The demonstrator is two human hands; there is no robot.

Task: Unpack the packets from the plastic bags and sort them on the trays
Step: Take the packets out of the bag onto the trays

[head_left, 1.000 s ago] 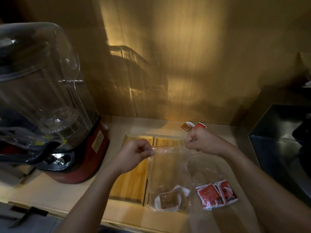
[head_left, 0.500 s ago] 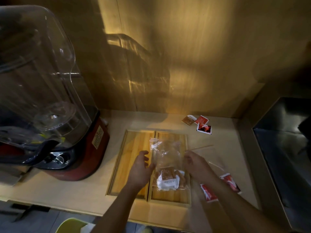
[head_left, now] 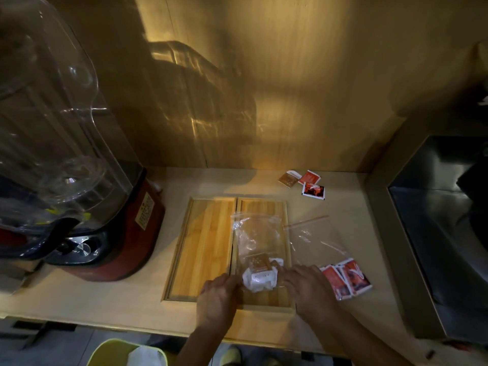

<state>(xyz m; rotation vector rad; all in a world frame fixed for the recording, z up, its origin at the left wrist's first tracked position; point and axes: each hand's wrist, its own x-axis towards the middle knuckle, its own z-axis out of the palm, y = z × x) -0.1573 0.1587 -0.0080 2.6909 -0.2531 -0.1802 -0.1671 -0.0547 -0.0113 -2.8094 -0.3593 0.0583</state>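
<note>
A clear plastic bag [head_left: 257,233] lies on the right wooden tray [head_left: 264,206], with brown and white packets [head_left: 260,272] bunched at its near end. My left hand [head_left: 217,297] and my right hand [head_left: 307,286] grip that near end from either side. The left wooden tray [head_left: 208,241] holds nothing. A second clear bag [head_left: 317,237] with a red zip strip lies right of the trays, with red packets [head_left: 347,278] at its near end. Three loose packets [head_left: 303,182], one brown and two red, lie at the back of the counter.
A large blender [head_left: 66,159] with a clear cover and red base stands at the left. A dark steel sink [head_left: 443,233] is sunk into the counter at the right. A wooden wall closes the back. Below the counter's front edge a yellow-green bin [head_left: 124,352] shows.
The bag, held up by its top edge a second ago, now lies flat on the right tray. Both hands have slid down to its near end beside the packets.
</note>
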